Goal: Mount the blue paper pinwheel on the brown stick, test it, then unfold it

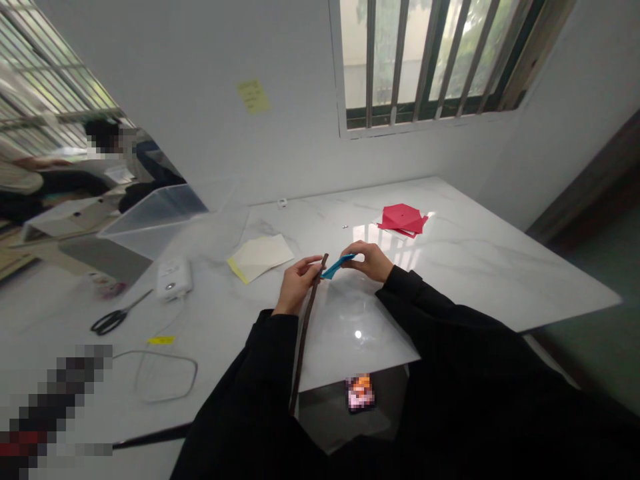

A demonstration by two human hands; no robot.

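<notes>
Over the white marbled table [475,267], a small folded piece of blue paper [338,265] is held between my two hands. My left hand [296,285] pinches its left end, fingers closed. My right hand [371,260] has its thumb and fingers closed on the other end. A long dark brown strip [309,317] runs from beside my left fingertips down toward my lap; whether the left hand grips it too, I cannot tell. Behind my left hand lies a stack of cream and yellow paper [263,257]. Red folded paper [401,219] rests farther back to the right.
Black scissors [111,321], a white box-shaped device [174,277] with a cable and a clear plastic bin [160,213] are on the left. A phone [360,392] lies below the table's front edge. Another person [105,137] sits at the far left.
</notes>
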